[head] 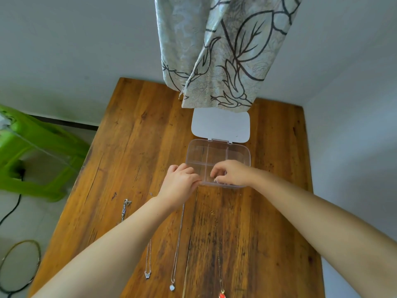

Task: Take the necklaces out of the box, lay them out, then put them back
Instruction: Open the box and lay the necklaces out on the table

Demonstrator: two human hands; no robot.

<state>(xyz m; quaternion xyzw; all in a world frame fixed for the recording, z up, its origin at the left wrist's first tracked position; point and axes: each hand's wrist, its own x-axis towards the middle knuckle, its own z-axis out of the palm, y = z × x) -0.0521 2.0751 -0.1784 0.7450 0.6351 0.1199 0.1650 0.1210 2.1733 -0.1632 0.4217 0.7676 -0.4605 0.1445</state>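
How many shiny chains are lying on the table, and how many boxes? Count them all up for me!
Necklaces with a pendant: 3 (butterfly necklace, white-stone necklace, red-pendant necklace)
Short chains: 1 (silver bracelet)
Boxes: 1 (clear box, lid open)
Total: 5

Something tiny is pinched in the right hand; I can't tell what.

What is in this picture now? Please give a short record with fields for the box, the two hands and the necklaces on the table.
box: clear plastic box with compartments, lid open and lying flat behind it
left hand: left hand at the box's near left corner
right hand: right hand over a near compartment, fingertips pinching a small metal piece
necklaces laid out: butterfly pendant necklace, white pendant necklace, red pendant necklace
also on table: short silver chain
surface: wooden table
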